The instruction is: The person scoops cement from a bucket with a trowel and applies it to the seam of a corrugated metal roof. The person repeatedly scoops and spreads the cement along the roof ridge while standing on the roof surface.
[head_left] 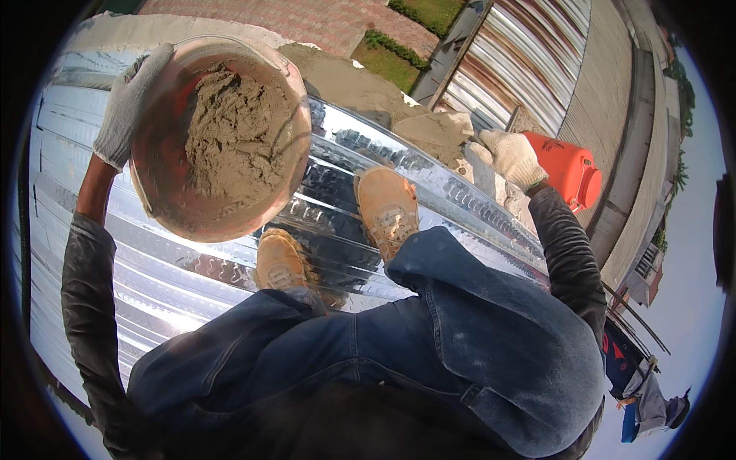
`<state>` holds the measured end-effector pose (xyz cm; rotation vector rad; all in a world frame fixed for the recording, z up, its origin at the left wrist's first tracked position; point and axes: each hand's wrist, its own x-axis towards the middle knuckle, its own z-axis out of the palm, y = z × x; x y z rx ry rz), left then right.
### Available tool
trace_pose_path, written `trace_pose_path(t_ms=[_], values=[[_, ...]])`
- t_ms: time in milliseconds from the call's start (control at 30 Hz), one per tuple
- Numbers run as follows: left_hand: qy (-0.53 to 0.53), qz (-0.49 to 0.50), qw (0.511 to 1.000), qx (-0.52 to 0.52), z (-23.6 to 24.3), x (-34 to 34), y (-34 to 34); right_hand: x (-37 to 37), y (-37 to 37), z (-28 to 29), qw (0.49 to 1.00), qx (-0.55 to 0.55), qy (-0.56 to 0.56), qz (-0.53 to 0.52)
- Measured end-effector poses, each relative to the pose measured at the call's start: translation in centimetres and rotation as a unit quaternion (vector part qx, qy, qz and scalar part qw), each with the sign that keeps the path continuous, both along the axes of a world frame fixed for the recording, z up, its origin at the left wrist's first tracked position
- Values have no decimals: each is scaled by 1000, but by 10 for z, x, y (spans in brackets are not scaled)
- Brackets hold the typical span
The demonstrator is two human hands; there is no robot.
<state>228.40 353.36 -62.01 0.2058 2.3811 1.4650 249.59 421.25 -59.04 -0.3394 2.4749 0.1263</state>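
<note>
My left hand [136, 100], in a whitish knit glove, grips the rim of a round bucket [299, 115] at the upper left. The bucket is tilted toward me, and wet grey-brown mortar [234, 130] lies inside. Further right, my gloved right hand [510, 157] is closed at the edge of the wall top. Just left of its fingers is a flat, mortar-smeared shape [433, 130], perhaps a trowel blade; the handle is hidden. More mortar [337, 80] is spread along the wall top behind the bucket.
Beneath my tan shoes [389, 211] are shiny corrugated metal sheets [192, 264]. A red plastic container [563, 169] with a round cap is beside my right hand. Beyond the wall, brick paving [307, 23] and a rusty metal roof [529, 54] lie lower. Another person [652, 402] is at the far lower right.
</note>
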Motion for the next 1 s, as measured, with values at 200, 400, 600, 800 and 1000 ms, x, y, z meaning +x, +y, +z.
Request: trace_pose_path(t_ms=[200, 400, 600, 800, 1000], values=[[-31, 36, 999, -15, 15, 4, 10, -40, -2, -10, 999, -15, -27, 39], [-77, 75, 994, 22, 7, 3, 4, -70, -1, -10, 996, -12, -44, 81], [-165, 100, 980, 41, 6, -4, -3, -90, -5, -28, 991, -81, -56, 92], [-171, 129, 976, 35, 13, -3, 0, -119, -37, -45, 980, -149, -46, 123], [-151, 138, 978, 42, 21, 3, 21, -125, -56, -39, 984, -135, -31, 113]])
